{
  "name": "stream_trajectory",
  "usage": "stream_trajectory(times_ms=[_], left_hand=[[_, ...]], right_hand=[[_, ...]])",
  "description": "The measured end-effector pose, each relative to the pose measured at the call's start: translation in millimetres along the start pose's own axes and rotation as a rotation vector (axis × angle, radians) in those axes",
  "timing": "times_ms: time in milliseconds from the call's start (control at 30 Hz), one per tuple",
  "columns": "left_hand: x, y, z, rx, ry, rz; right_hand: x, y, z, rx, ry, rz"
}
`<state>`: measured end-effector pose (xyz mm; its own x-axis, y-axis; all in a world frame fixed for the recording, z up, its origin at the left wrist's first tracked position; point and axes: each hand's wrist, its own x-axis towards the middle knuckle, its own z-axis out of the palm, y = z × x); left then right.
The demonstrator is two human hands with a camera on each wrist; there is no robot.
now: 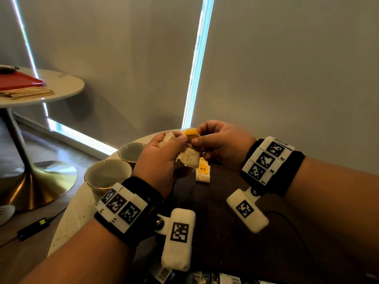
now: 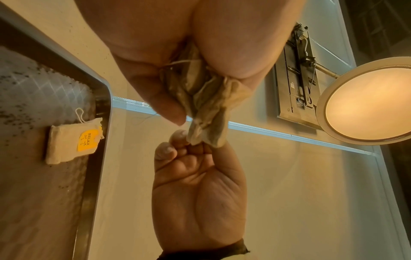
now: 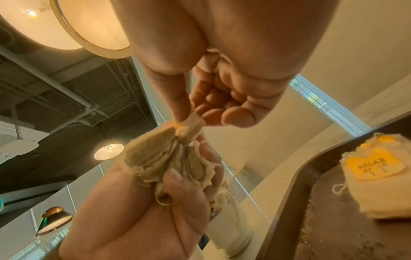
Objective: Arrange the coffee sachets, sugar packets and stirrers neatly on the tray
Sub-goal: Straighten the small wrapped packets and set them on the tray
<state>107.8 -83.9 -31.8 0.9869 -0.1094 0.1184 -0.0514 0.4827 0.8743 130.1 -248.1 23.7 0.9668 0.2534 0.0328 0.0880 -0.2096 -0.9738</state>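
My left hand (image 1: pixel 160 156) grips a crumpled bunch of cream sachets (image 1: pixel 189 157) above the dark tray (image 1: pixel 225 232). My right hand (image 1: pixel 217 140) pinches the top sachet of the bunch, the one with the orange tag (image 1: pixel 191 135), between thumb and forefinger. The left wrist view shows the bunch (image 2: pixel 206 105) squeezed in my left hand (image 2: pixel 155 70), with the right hand (image 2: pixel 195 184) pinching its tip. One more sachet with an orange "RELAX" tag (image 1: pixel 203 171) lies flat on the tray near its far edge (image 2: pixel 71 142) (image 3: pixel 378 184).
Two empty cups (image 1: pixel 107 177) (image 1: pixel 131 151) stand on the round marble table left of the tray. A second table at far left carries a red tray (image 1: pixel 18 79) and wooden stirrers (image 1: pixel 26 93). Printed packets (image 1: pixel 205 278) show at the bottom edge. A black adapter (image 1: pixel 32 228) lies on the floor.
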Motion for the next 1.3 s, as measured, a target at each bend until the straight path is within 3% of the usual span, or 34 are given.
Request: stream_trajectory(times_ms=[200, 500, 667, 867, 1067, 1200, 1300], left_hand=[[-1, 0, 1, 0.053, -0.018, -0.01], [-1, 0, 0, 0.058, 0.037, -0.007], [-1, 2, 1, 0.004, 0.058, 0.014], [0, 3, 1, -0.003, 0.087, 0.039], [0, 2, 0, -0.002, 0.097, 0.04], [1, 1, 0, -0.007, 0.096, 0.033], [2, 1, 0, -0.013, 0.096, 0.037]], right_hand=[[-4, -4, -3, 0.027, -0.072, 0.066], [-2, -9, -10, -0.091, 0.108, -0.022], [5, 5, -27, -0.397, 0.26, 0.084], [6, 22, -28, -0.668, 0.143, 0.287], [0, 23, -20, -0.555, -0.137, 0.518], [4, 31, -14, -0.564, -0.112, 0.558], [13, 37, -12, -0.757, -0.052, 0.536]])
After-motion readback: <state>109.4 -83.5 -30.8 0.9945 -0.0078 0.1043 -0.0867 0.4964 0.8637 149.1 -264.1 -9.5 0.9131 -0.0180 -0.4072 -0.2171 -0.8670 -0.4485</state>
